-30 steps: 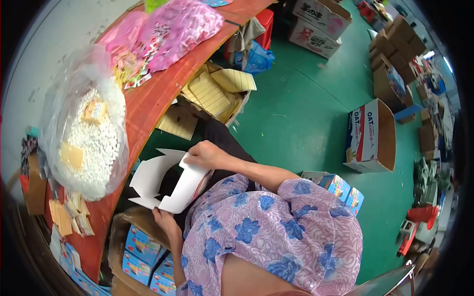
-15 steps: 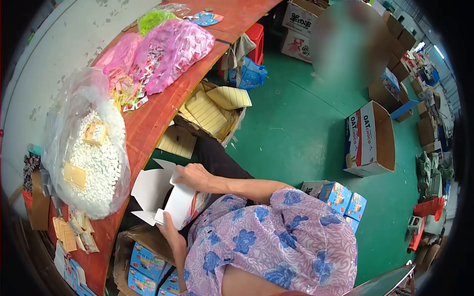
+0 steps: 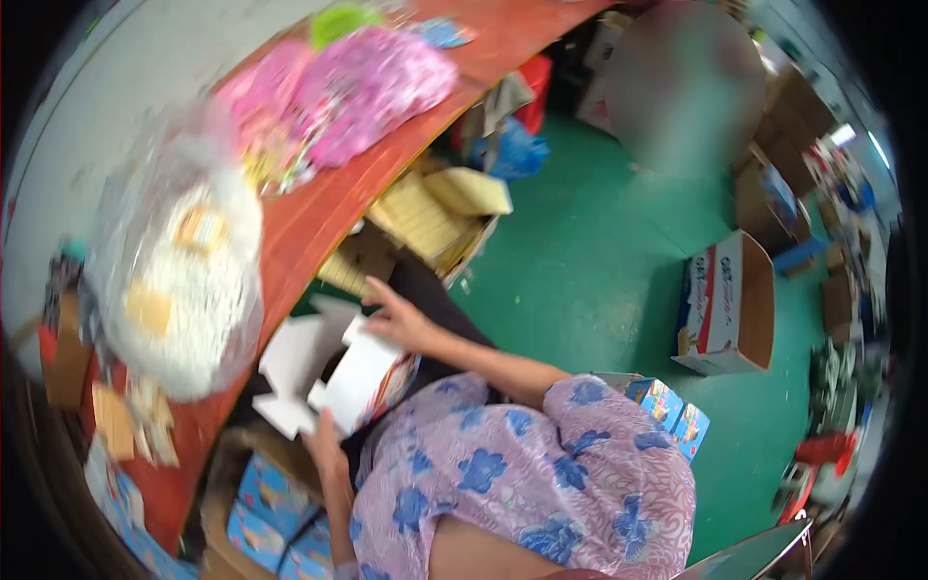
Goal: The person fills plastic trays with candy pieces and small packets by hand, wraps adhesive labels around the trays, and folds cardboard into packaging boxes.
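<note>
An open carton [image 3: 365, 382], white inside with a printed outer side, rests over my lap with its flaps [image 3: 290, 353] spread towards the table. My left hand [image 3: 327, 449] holds its near lower corner, with some fingers hidden. At the carton's upper edge is my right hand [image 3: 401, 324], open, its fingers stretched apart and the index pointing away; whether it touches the carton is unclear from the blur.
Left of me, a red table [image 3: 309, 217] bears a clear bag of white pieces [image 3: 198, 329] and a pink bag [image 3: 377, 92]. Below are a carton of blue boxes [image 3: 266, 498] and a box of yellow sheets [image 3: 425, 217]. An OAT CHOCO carton [image 3: 710, 309] stands on the green floor.
My right hand has loosened from the carton's edge and spread its fingers. My left hand has stayed at the lower corner. The whole view has shifted slightly and blurred.
</note>
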{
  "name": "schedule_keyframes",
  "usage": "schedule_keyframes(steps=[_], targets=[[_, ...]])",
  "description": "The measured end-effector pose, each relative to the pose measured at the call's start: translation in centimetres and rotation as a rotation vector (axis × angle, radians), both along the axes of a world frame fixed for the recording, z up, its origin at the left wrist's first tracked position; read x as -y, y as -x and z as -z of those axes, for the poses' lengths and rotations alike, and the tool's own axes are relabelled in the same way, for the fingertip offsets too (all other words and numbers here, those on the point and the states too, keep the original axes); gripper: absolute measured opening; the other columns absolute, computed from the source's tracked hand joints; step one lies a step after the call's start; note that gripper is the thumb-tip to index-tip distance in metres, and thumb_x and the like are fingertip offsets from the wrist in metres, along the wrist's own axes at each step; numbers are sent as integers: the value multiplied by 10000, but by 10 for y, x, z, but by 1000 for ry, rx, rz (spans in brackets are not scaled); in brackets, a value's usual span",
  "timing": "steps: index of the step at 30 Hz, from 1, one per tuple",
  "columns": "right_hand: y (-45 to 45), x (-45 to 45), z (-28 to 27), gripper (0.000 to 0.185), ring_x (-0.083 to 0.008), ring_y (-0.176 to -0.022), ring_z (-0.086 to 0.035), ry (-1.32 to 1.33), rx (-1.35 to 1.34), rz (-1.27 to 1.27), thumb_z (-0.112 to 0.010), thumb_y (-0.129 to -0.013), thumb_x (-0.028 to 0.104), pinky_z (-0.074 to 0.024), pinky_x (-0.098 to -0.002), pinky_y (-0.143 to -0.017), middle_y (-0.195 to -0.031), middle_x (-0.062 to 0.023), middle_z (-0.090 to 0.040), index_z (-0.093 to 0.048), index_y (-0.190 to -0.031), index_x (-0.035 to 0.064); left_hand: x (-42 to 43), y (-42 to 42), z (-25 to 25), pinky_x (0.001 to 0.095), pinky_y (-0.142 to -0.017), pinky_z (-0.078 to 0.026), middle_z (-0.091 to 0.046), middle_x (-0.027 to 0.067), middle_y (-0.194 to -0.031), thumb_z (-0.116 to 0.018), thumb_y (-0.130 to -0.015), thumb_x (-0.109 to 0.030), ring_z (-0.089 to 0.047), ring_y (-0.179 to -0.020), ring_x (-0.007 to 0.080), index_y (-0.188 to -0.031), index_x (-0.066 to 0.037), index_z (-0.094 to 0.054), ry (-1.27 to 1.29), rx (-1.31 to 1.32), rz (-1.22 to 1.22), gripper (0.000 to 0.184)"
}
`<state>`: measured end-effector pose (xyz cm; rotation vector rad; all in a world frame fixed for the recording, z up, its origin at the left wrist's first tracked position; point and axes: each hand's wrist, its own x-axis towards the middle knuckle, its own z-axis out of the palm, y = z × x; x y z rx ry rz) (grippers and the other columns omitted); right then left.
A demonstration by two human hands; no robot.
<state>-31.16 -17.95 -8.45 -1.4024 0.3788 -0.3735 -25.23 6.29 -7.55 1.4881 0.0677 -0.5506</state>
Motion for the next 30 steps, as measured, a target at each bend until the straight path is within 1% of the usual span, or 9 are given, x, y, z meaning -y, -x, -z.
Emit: schedule_keyframes(steps=[4, 6, 9, 13, 16, 19, 22, 27, 30], targets=[[-18, 10, -5, 501, -119, -812, -518, 3, -123, -166, -557, -773, 128, -435, -260, -723, -892, -53, -548, -363, -1228, 51, -6, -4, 8, 305, -777, -425, -517, 107, -1042, -596, -755, -130, -527, -877, 184, -1136, 59, -423, -62, 4, 5, 460], [-27, 6, -1, 485, -90, -748, -512, 442, -174, -135, -521, -768, 94, -436, -243, -661, -851, -55, -555, -367, -1228, 79, -5, -8, 9, 290, -739, -421, -547, 106, -974, -600, -726, -146, -526, -867, 173, -1078, 75, -465, -166, -11, -10, 437], [-28, 1, -28, 494, -373, -811, -550, 584, -306, -94, -539, -715, 127, -441, -395, -709, -832, -207, -575, -406, -1188, 84, -1, -3, -2, 285, -643, -454, -570, 122, -892, -592, -715, -164, -561, -763, 170, -1006, 93, -495, -233, -25, -35, 399], [-27, 4, -11, 529, -390, -834, -527, 857, -354, -213, -518, -729, 113, -428, -419, -722, -855, -225, -560, -348, -1227, 62, 9, 1, -36, 295, -707, -451, -558, 130, -932, -604, -704, -136, -557, -813, 199, -1037, 90, -469, -354, -88, 10, 425], [-16, 4, -33, 402, -382, -867, -534, 862, -167, -190, -470, -760, 81, -436, -397, -703, -970, -249, -532, -438, -1155, 18, 9, -2, -22, 288, -615, -469, -576, 157, -845, -573, -686, -164, -576, -733, 188, -966, 105, -501, -369, 54, 10, 395], [1, 2, -66, 636, -403, -822, -522, 1000, -217, -213, -425, -722, -28, -443, -436, -681, -1008, -220, -487, -213, -1308, 97, 17, -16, -40, 335, -704, -462, -572, 212, -877, -560, -681, -170, -581, -797, 268, -989, 115, -479, -508, 191, 151, 427], [7, -7, -59, 675, -406, -798, -534, 1100, -231, -228, -409, -698, -68, -461, -432, -639, -1068, -224, -451, -199, -1314, 109, 17, -28, -9, 387, -791, -424, -553, 264, -915, -541, -683, -165, -550, -887, 346, -1018, 112, -462, -675, 279, 275, 441], [-7, -17, -44, 738, -363, -695, -570, 1276, -341, -269, -464, -642, -67, -493, -395, -556, -1170, -311, -346, -201, -1310, 101, 34, -17, -28, 449, -804, -411, -331, 273, -1224, -473, -720, -35, -484, -944, 438, -1326, -72, -65, -773, 584, 302, 732], [-11, -13, -39, 746, -299, -639, -578, 1481, -290, -263, -506, -646, -8, -497, -338, -476, -1195, -294, -344, -208, -1317, 125, 38, -14, -28, 424, -743, -455, -317, 240, -1250, -473, -737, -46, -475, -988, 407, -1323, -87, -148, -762, 793, 258, 671]])
